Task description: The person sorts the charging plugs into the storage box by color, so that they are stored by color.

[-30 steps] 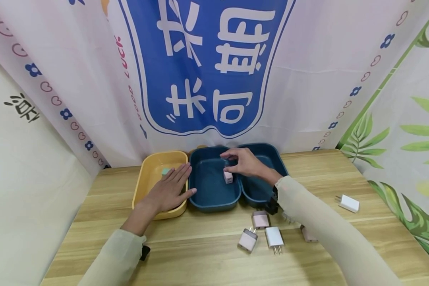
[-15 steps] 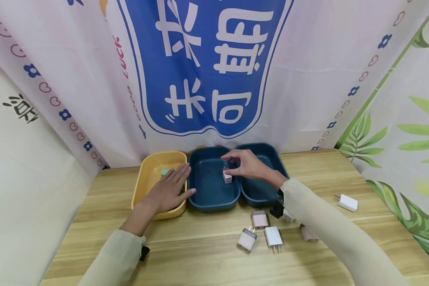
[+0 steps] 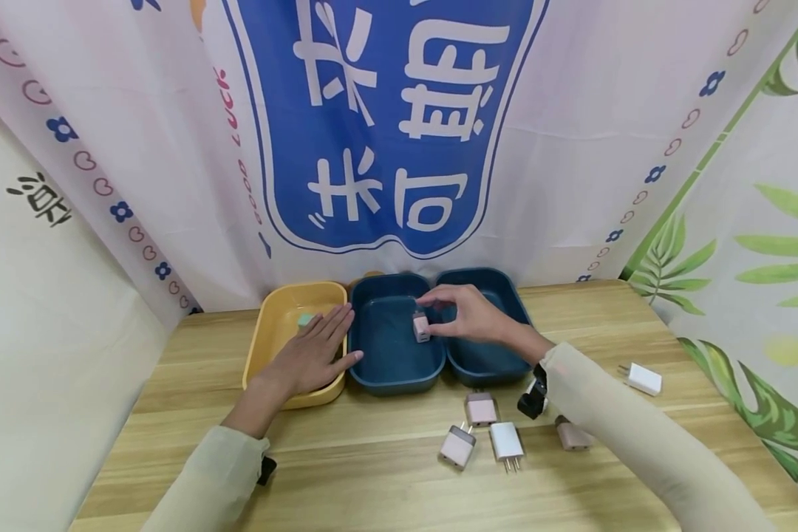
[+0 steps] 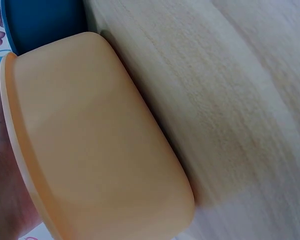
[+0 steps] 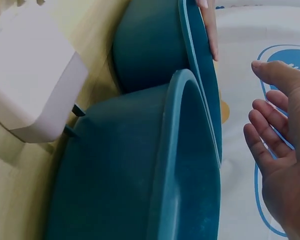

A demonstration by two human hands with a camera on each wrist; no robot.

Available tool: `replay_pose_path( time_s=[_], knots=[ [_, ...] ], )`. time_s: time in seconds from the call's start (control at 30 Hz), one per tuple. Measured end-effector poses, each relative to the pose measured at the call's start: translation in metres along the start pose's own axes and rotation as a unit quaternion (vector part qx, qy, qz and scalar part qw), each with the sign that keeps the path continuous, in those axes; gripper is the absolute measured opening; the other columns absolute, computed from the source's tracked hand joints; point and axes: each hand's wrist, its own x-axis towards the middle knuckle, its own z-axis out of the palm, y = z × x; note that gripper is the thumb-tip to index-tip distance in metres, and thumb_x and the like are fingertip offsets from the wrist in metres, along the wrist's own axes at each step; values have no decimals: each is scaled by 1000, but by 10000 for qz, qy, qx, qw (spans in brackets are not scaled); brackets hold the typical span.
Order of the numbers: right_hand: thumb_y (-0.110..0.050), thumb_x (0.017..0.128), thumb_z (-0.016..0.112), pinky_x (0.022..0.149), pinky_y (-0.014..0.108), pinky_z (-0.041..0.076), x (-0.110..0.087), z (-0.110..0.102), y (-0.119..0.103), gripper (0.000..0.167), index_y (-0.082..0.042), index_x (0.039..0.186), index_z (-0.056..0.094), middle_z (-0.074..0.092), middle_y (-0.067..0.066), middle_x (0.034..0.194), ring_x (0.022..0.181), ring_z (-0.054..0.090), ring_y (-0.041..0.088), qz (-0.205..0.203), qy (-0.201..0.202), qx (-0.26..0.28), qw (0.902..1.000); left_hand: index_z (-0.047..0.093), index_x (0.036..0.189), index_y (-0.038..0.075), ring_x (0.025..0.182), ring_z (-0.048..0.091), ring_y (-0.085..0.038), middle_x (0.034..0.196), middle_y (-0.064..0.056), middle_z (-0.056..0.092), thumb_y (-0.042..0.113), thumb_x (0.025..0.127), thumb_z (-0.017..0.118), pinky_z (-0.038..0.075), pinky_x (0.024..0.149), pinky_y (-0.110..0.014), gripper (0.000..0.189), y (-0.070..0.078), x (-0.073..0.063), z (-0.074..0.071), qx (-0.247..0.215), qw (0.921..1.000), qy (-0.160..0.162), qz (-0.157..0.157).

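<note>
In the head view a pink plug charger [image 3: 421, 326] sits in the middle dark blue tray [image 3: 395, 386], near its right wall. Beside it is my right hand [image 3: 473, 316], above the border with the right blue tray [image 3: 488, 375]. The right wrist view shows this hand [image 5: 289, 135] with thumb and fingers apart and nothing between them. My left hand [image 3: 312, 355] lies flat across the yellow tray [image 3: 256, 347], its fingers straight by the rim shared with the middle tray. A small green object [image 3: 305, 319] shows in the yellow tray, partly behind the fingers.
Before the blue trays lie pink chargers [image 3: 457, 446] and a white charger [image 3: 507, 442] on the wooden table [image 3: 372, 473]. Another pink charger [image 3: 574, 434] is by the right sleeve. Farther right lies a white charger [image 3: 641, 378]. A printed curtain [image 3: 545, 185] hangs behind.
My right hand has shifted slightly right and its thumb has drawn back from the pink charger, which stays in the middle tray. The left hand keeps its place.
</note>
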Motion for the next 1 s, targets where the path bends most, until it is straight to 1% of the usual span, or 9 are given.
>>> replay_pose_path(
  time_s=[0.13,0.27,0.4,0.53,0.6,0.77,1.0],
  knots=[
    [-15,87,88,92,50,60,-6,-2,-5,46,-3,129,74,74,14,128,107,70,36,-28,-69,-66,10000,16,170,6,164,12,-31,178,-11,11,65,109,36,12,133,-53,87,0,0,1,-1,10000,25,21],
    [-18,88,88,92,54,60,-11,-3,-11,48,0,129,73,73,12,129,109,70,37,-144,-123,-65,9998,16,170,5,164,13,-32,178,-12,12,66,109,35,14,133,-54,88,1,0,0,22,10000,41,20],
    [-20,89,87,94,57,60,-14,-3,-15,47,-2,130,74,73,11,130,115,70,38,-206,-201,-46,9996,16,169,5,164,13,-32,178,-12,12,64,109,38,13,133,-53,87,2,0,-1,21,10000,44,6],
    [-22,88,89,95,52,61,-18,-3,-19,48,-8,131,75,73,9,131,116,70,36,-154,-277,-115,9994,15,170,5,164,12,-31,178,-11,10,64,109,38,11,133,-52,87,2,-1,-1,51,10000,-8,-42],
    [-23,87,89,96,49,61,-20,-3,-21,49,-10,132,75,73,8,131,116,70,32,-141,-308,-156,9993,14,170,6,165,10,-30,178,-10,9,64,109,37,11,133,-51,87,1,0,-1,46,10000,-42,-61],
    [-22,86,90,99,47,60,-27,-2,-26,49,-10,132,75,73,8,133,118,70,24,-203,-391,-194,9988,13,170,8,165,9,-29,179,-9,7,65,109,37,10,133,-51,88,1,0,-1,10,10000,-62,-68],
    [-22,87,89,101,42,60,-35,-1,-31,48,-8,131,74,74,6,130,118,70,22,-351,-549,-167,9977,12,170,8,165,9,-29,179,-9,7,66,108,37,10,133,-51,89,1,0,-1,-11,10000,-47,-59]
  ],
)
